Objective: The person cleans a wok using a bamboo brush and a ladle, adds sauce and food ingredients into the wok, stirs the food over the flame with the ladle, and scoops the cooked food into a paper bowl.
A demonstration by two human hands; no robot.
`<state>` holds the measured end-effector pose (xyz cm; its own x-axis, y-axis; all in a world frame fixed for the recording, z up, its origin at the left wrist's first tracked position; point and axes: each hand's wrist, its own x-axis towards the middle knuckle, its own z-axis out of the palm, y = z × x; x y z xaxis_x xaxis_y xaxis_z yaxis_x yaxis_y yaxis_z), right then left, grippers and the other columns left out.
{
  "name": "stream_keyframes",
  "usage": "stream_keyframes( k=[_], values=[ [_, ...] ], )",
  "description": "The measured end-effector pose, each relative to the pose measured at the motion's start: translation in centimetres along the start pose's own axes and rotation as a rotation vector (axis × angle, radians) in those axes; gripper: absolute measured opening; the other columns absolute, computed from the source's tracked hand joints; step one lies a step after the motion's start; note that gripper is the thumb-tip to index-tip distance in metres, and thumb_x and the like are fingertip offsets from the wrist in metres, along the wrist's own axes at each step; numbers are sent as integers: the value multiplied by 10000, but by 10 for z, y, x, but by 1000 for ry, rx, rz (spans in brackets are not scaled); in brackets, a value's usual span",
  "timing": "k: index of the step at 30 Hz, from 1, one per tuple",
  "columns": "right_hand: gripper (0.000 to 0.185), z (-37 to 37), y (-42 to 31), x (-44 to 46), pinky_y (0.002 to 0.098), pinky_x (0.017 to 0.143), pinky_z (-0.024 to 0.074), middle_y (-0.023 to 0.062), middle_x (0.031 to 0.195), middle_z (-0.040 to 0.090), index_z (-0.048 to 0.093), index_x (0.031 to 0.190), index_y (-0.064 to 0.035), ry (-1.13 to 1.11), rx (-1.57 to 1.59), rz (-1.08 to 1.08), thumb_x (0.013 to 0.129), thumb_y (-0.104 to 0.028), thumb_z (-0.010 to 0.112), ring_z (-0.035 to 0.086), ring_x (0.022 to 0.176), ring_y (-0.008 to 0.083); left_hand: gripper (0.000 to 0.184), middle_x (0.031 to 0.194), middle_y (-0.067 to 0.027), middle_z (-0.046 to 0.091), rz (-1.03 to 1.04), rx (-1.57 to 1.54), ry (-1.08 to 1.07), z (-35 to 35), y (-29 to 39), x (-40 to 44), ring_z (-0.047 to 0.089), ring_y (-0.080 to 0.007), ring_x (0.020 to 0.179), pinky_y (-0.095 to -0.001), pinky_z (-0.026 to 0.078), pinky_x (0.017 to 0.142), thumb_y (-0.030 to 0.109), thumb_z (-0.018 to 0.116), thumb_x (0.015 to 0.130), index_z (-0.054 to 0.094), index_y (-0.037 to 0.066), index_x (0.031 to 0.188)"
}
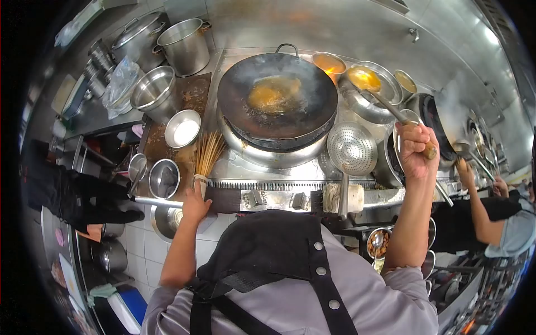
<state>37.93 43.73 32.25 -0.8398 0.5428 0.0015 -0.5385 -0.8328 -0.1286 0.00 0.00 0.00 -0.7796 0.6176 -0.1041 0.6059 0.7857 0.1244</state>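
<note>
My right hand is closed around the wooden handle of a ladle. Orange-yellow liquid fills its bowl, which hangs over a steel pot right of the wok. At the front left, my left hand grips the bound lower end of a bamboo wok brush, its bristles pointing away from me. Between the two hands, on the burner, sits a dark wok with yellowish-brown liquid in its middle and smoke rising from it.
A perforated strainer lies right of the wok, handle toward me. A bowl of orange liquid stands behind. Steel pots and a white-filled bowl are at left. Co-workers stand right, beside another smoking wok; someone in dark clothes stands left.
</note>
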Motion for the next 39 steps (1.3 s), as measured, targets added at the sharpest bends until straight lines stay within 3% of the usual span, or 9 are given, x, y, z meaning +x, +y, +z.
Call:
stream_keyframes(
  k=[3,6,9,13,19,31,34,37,39],
  values=[
    [274,20,75,-23,233,487,487,49,826,527,468,1058,147,44,88,34,918,-82,527,544,615,84,801,1049,-183,627,42,-59,175,-22,-25,18,687,-318,803,-442,570,682,198,706,822,309,165,1517],
    [270,4,112,-34,222,470,478,34,818,532,500,1105,103,75,21,80,912,-83,533,533,604,74,616,792,-91,597,-276,-1848,-306,-82,-8,0,574,-169,556,-309,459,447,127,523,861,379,118,1459],
    [131,-12,150,-34,216,458,464,30,803,537,507,975,-11,121,-38,159,922,-129,529,525,589,76,675,935,-134,611,-6,-2010,-84,-150,38,-23,615,-201,684,-302,499,524,62,530,817,360,107,1468],
    [91,-57,164,-34,226,442,445,45,803,547,511,983,-66,166,-6,243,918,-117,550,521,581,88,636,1034,-130,639,353,-1178,223,-187,54,50,665,-220,873,-330,540,618,36,668,781,481,75,1388],
    [150,-61,186,-48,217,425,406,54,790,548,493,995,-164,263,-185,364,919,-162,622,505,572,101,381,1138,-200,655,670,-207,-90,-209,177,151,667,-372,921,-451,534,840,218,742,775,670,141,1142],
    [148,-67,165,-41,215,443,373,32,771,523,464,961,-180,278,-108,423,924,-165,606,470,566,89,414,1029,-178,670,547,-164,288,-189,246,160,674,-388,848,-490,544,787,221,729,765,658,128,1162],
    [148,-61,165,-48,224,431,366,33,756,516,473,985,-192,266,-92,421,916,-150,597,464,554,94,369,753,-158,676,411,-603,-342,-197,248,173,646,-292,533,-399,545,520,193,746,750,665,100,1098],
    [176,-66,156,-37,197,407,363,24,732,498,510,1086,-163,320,-173,396,925,-169,580,449,515,70,437,874,-155,698,704,-139,464,-168,246,181,683,-282,658,-403,565,618,209,764,740,654,108,1151],
    [223,-71,157,-31,211,397,356,39,733,508,507,1136,-170,316,-179,387,925,-157,579,460,514,83,449,930,-179,694,520,-310,41,-203,246,167,679,-320,789,-413,551,735,229,766,726,658,118,1148]
  ],
)
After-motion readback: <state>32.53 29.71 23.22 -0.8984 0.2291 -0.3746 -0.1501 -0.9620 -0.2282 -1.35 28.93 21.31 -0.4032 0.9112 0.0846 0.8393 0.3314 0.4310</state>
